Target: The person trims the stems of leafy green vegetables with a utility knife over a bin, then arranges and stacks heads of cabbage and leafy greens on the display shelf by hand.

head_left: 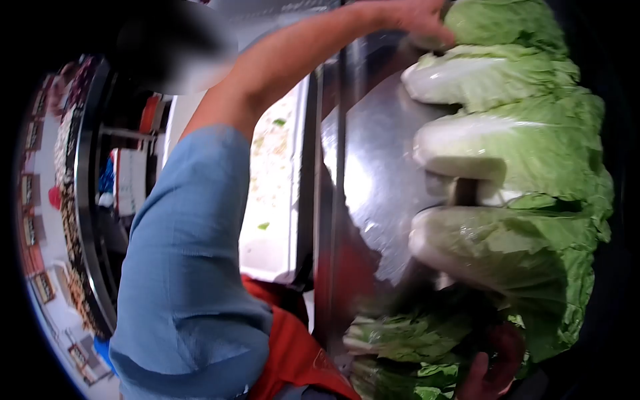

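Several napa cabbages lie side by side on a shiny metal counter [390, 153], white stem ends to the left and green leaves to the right. My left hand [423, 20] reaches to the top edge of the view. Its thumb and fingers close around the stem end of the topmost napa cabbage [503, 23]. Low at the right, my right hand [493, 367] is in shadow among leafy greens [413, 337]. Its thumb and curved fingers are apart, with nothing visible between them. The lowest whole cabbage [493, 250] lies just above it, partly shaded.
Left of the counter's raised metal edge [330, 220] stands a white tub [270, 257] with leaf scraps inside. My blue sleeve [193, 233] and red apron [300, 353] fill the lower left. Shelves with produce [70, 173] and price cards curve along the far left.
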`<state>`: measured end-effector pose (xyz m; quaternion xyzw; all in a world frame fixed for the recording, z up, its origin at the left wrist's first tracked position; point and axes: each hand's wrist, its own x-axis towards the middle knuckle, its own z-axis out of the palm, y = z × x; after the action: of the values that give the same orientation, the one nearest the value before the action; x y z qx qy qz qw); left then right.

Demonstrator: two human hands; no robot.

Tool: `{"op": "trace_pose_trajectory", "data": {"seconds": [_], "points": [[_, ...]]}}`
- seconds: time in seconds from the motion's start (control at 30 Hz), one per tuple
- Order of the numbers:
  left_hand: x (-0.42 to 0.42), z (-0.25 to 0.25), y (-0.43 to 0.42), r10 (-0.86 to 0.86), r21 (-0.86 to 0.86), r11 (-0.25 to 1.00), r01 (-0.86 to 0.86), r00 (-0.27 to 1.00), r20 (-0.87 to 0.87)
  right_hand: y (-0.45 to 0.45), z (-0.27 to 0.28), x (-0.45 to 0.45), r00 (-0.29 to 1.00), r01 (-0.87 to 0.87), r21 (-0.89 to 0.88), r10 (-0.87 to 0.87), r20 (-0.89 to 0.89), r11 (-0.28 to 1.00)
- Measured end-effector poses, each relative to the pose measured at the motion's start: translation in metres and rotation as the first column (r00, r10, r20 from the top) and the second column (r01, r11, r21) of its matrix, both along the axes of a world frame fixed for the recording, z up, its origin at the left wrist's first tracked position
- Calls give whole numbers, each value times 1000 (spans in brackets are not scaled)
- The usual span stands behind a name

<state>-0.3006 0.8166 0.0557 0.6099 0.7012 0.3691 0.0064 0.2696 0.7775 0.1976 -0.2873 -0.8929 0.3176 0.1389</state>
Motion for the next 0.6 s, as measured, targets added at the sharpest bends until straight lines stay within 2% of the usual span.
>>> {"op": "trace_pose_trajectory", "data": {"seconds": [0.07,0.1,0.13,0.2,0.3,0.37,0.4,0.43,0.5,0.6], "points": [[-19,-7,-18,-28,222,975,-6,988,152,-7,7,-4,999,32,41,-32,0,999],[-16,-2,-34,20,242,966,-95,956,294,-6,11,-8,997,-71,121,71,4,990],[-16,-1,-55,-29,247,964,-95,890,455,-11,11,-5,1000,-18,118,21,-20,993],[-8,-10,-106,-17,220,964,-147,795,606,-17,16,3,999,27,145,-33,42,989],[17,-25,-190,270,-12,954,-301,835,480,-33,30,31,999,-30,140,25,37,990],[29,-38,-260,379,-94,925,-367,893,244,-46,40,40,994,-107,188,99,51,976],[21,-61,-306,432,-198,894,-403,891,137,-55,45,45,990,-140,218,132,52,966],[68,-43,-330,557,-128,830,-543,806,200,-66,50,50,988,-151,225,142,55,963],[88,-60,-403,694,-239,717,-655,702,160,-91,57,63,990,-144,230,139,38,963],[128,-79,-514,776,-402,446,-800,570,-272,-134,70,84,984,-176,260,174,33,949]]}}
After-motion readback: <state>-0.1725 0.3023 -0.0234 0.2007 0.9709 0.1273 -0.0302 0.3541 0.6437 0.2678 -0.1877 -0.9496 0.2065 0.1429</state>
